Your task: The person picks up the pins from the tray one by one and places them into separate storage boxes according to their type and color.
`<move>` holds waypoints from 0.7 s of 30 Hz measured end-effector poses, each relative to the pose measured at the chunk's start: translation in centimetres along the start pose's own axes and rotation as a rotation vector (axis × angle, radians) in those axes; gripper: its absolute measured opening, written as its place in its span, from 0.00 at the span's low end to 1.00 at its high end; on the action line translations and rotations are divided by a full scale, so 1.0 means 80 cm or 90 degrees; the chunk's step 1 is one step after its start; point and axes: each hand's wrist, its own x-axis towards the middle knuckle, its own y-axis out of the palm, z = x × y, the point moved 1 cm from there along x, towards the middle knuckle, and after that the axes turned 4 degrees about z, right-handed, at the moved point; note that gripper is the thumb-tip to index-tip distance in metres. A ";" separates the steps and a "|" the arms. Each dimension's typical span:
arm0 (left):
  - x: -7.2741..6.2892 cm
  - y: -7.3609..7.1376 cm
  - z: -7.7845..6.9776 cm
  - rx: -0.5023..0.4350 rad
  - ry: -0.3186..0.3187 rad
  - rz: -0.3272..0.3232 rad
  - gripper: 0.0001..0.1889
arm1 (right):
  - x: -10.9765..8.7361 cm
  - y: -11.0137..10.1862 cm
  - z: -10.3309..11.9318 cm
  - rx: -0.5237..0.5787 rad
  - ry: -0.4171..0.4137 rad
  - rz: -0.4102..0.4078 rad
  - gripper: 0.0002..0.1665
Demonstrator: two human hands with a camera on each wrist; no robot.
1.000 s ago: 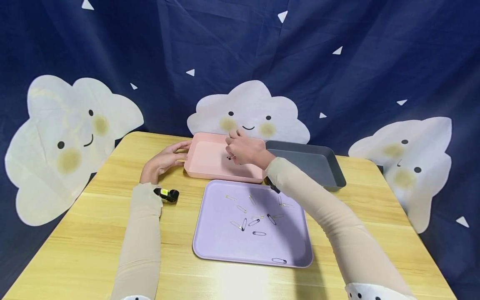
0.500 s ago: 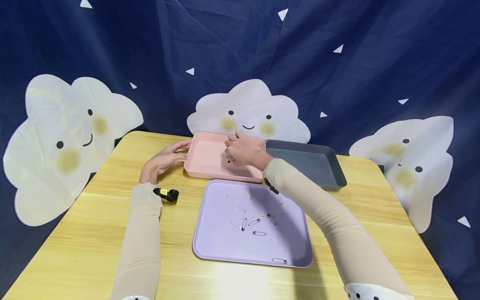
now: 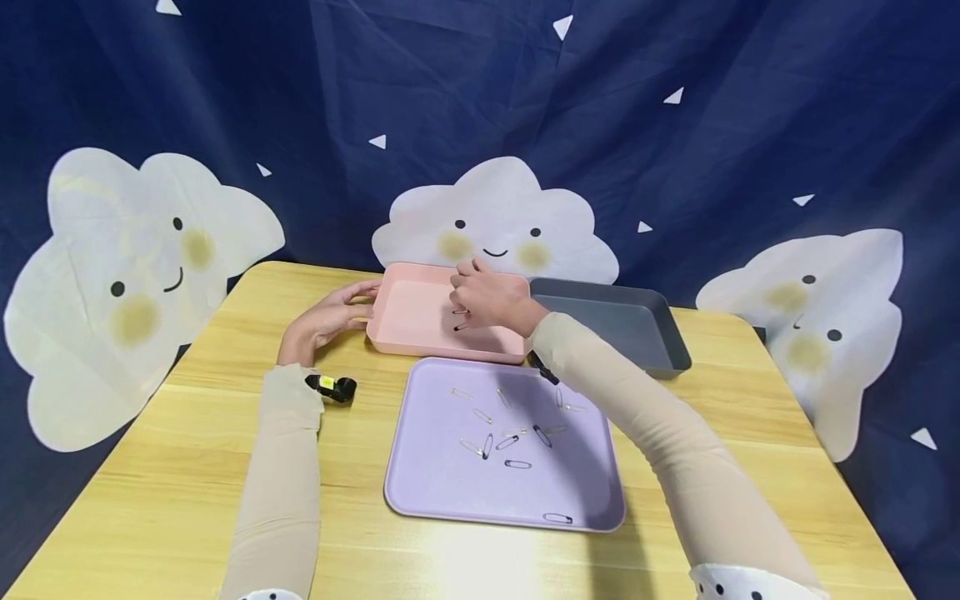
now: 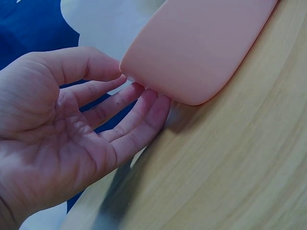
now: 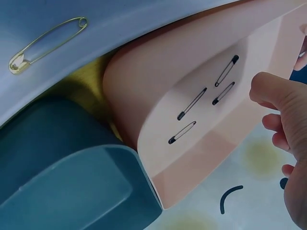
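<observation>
My left hand (image 3: 333, 317) is at the left end of a shallow pink tray (image 3: 416, 312). Its extended fingers and thumb touch the end wall, as the left wrist view shows. Over the right half of that tray hovers my right hand (image 3: 487, 296), fingers loosely bent, with nothing visible in them. Several black safety pins (image 5: 181, 115) lie spread on the pink tray's floor in the right wrist view. Nearer me, a lilac tray (image 3: 450, 492) carries several loose gold and black safety pins, among them a gold safety pin (image 5: 19, 64) close to its edge.
A dark grey tray (image 3: 630, 333) stands right of the pink tray, their ends close together. The wooden table (image 3: 187, 467) extends to both sides. Behind it hangs a blue cloth (image 3: 465, 83) printed with white clouds. A small black camera (image 3: 333, 387) is on my left wrist.
The black safety pins beside my right fingertips show more plainly now. My right hand has barely shifted, and the left hand stays at the tray's end.
</observation>
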 end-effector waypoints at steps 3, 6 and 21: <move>0.001 0.000 0.000 -0.001 0.000 -0.001 0.36 | -0.003 -0.002 -0.003 0.006 0.002 0.001 0.05; 0.001 0.000 0.000 0.003 0.002 -0.001 0.36 | -0.009 -0.005 -0.005 0.022 0.007 -0.001 0.05; 0.003 0.000 0.001 0.014 -0.001 -0.002 0.36 | -0.057 -0.017 -0.010 0.127 -0.025 -0.153 0.04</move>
